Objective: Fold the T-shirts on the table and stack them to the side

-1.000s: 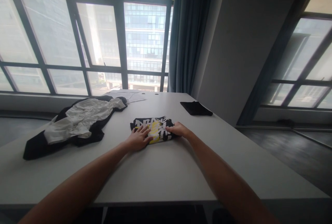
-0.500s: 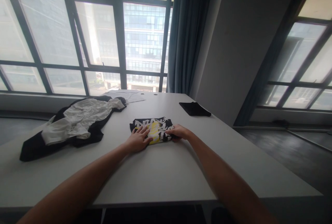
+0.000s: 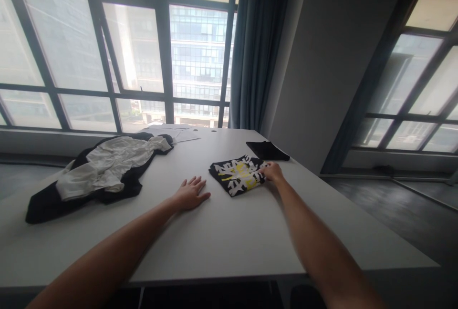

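A folded black cloth with a white and yellow print [image 3: 239, 174] is near the middle of the white table [image 3: 214, 247], turned at an angle. My right hand [image 3: 272, 171] grips its right edge, fingers closed on it. To the left of the cloth and apart from it, my left hand [image 3: 191, 194] hovers over or rests on the table, palm down with the fingers spread, holding nothing. Just behind the printed cloth's right end lies a folded plain black cloth [image 3: 268, 150].
A loose white garment [image 3: 114, 159] lies on a black garment [image 3: 43, 202] at the table's left. White papers [image 3: 171, 132] are at the far edge. Beyond the table stand windows, a blue-grey curtain [image 3: 250, 61] and a grey pillar [image 3: 322, 70].
The printed cloth has moved right, towards the plain black cloth, and has turned, with my right hand on it. My left hand has let go of it and stays near the same spot.
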`<move>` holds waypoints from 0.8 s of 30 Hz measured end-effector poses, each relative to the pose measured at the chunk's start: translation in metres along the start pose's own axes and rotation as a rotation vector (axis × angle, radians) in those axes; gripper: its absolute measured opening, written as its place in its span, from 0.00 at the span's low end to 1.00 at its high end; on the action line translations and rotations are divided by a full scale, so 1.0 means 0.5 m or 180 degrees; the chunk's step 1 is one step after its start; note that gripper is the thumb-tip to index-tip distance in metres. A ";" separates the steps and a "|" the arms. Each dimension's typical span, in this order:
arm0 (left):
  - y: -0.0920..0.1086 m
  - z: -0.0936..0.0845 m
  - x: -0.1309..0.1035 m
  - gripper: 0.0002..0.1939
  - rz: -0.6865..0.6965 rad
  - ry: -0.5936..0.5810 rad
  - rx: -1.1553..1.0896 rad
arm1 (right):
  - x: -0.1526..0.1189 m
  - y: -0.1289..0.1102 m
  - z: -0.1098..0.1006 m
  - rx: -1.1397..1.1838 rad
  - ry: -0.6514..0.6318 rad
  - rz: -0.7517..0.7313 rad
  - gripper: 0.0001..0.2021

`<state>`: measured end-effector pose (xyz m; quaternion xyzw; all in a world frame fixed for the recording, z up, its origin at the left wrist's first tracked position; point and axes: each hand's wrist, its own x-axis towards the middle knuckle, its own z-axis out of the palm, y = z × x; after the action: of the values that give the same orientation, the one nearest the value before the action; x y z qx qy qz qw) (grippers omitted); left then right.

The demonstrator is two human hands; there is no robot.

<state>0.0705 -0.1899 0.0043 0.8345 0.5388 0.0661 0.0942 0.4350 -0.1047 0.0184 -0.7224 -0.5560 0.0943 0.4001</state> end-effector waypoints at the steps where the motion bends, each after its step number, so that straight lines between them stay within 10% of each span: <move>1: -0.001 0.000 0.000 0.39 0.0019 0.0007 0.0011 | 0.013 0.030 -0.022 -0.0175 0.0234 0.0272 0.20; 8: 0.000 0.005 0.002 0.37 0.0040 0.0045 0.0092 | 0.035 0.128 -0.111 -0.0859 0.0618 0.0369 0.22; 16: 0.009 0.007 -0.002 0.37 0.0025 0.0124 0.0150 | 0.017 -0.088 -0.055 -0.1018 0.0325 -0.1460 0.19; 24: 0.013 -0.011 0.003 0.34 0.0282 0.0190 0.0158 | 0.089 -0.234 -0.005 -0.0071 0.0310 -0.1426 0.17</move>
<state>0.0758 -0.1910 0.0113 0.8573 0.5055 0.0817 0.0544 0.3676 -0.0594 0.1136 -0.5890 -0.6836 -0.0381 0.4294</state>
